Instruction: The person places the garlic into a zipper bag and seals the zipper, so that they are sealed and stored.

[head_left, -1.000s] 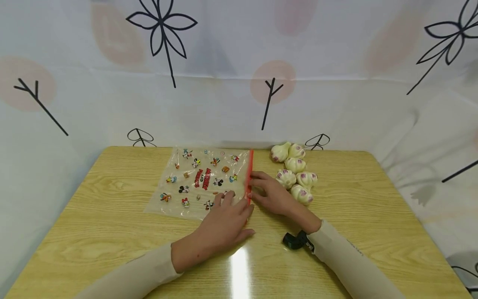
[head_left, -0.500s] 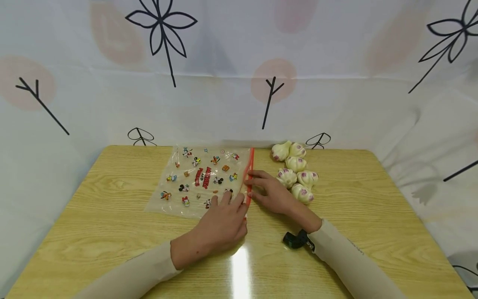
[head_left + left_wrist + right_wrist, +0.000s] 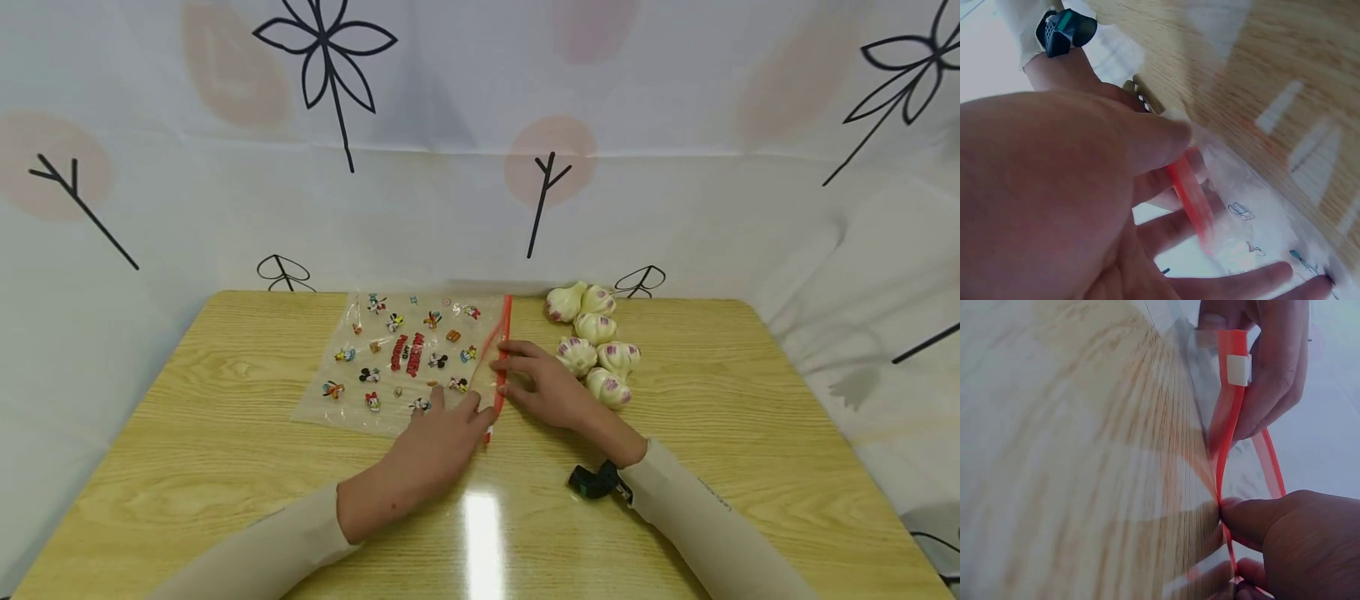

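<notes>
A clear zip bag (image 3: 397, 358) printed with cartoon figures lies flat on the table, its red zip edge facing right. My right hand (image 3: 543, 387) pinches that red edge near its middle, thumb tip (image 3: 1232, 509) on the strip. At the near end of the mouth, my left hand (image 3: 431, 450) holds the bag's edge, fingers over the film and thumb hidden beneath in the head view. In the right wrist view, the two red strips stand apart between the hands, and a white slider (image 3: 1239, 370) sits by the left fingers. The left wrist view shows the red strip (image 3: 1191, 200) between thumb and fingers.
Several garlic bulbs (image 3: 596, 329) with purple patches sit in a cluster right of the bag, close beyond the right hand. A black device (image 3: 596, 481) is strapped at the right wrist. Patterned white cloth (image 3: 420, 208) hangs behind the wooden table (image 3: 712, 400).
My left hand has shifted a little left, drawing the upper layer of the bag's mouth away from the lower one. Its thumb has tucked under. My right hand has stayed at the red edge.
</notes>
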{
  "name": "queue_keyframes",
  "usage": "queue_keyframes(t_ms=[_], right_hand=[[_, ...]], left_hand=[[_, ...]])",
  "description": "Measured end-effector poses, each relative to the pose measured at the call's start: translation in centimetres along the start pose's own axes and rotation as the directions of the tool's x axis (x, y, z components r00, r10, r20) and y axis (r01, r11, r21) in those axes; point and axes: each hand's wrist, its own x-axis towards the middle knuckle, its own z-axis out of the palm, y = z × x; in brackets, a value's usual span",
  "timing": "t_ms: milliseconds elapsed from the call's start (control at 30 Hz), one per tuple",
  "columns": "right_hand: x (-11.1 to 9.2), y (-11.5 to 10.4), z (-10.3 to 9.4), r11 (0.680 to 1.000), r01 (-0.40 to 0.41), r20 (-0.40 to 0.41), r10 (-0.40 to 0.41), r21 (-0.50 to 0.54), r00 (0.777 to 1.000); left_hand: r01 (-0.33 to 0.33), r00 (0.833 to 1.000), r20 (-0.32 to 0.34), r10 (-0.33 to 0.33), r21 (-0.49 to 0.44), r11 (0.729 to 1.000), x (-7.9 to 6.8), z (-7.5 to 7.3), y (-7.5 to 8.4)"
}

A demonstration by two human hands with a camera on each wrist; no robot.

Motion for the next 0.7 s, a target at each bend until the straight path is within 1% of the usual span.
queue_keyframes(t_ms=[133,267,333,433,500,633,700], right_hand=[[0.0,0.0,0.0,1.0,0.002,-0.001,-0.002,0.003,1.0],[0.0,-0.1,0.0,1.0,-0.001,0.006,0.001,0.007,1.0],[0.0,-0.1,0.0,1.0,-0.002,0.008,0.002,0.007,1.0],[0.0,-0.1,0.0,1.0,0.001,0.004,-0.001,0.002,1.0],[0.0,-0.1,0.0,1.0,-0.003,0.004,0.003,0.002,1.0],[-0.1,0.0,0.0,1.0,-0.013,0.008,0.013,0.008,1.0],[-0.1,0.0,-0.1,1.0,-0.012,0.007,0.012,0.011,1.0]], left_hand=[[0.094,0.995,0.02,-0.093,-0.075,0.993,-0.1,0.3,-0.1],[0.152,0.987,0.074,-0.143,-0.151,0.977,-0.3,0.8,-0.5],[0.162,0.985,0.089,-0.148,-0.186,0.969,-0.4,0.9,-0.7],[0.163,0.984,0.098,-0.145,-0.212,0.963,-0.4,0.9,-0.9],[0.158,0.985,0.106,-0.138,-0.221,0.962,-0.4,0.8,-0.9],[0.154,0.982,0.143,-0.12,-0.253,0.955,-0.4,0.5,-1.2],[0.144,0.983,0.148,-0.107,-0.264,0.954,-0.4,0.4,-1.3]])
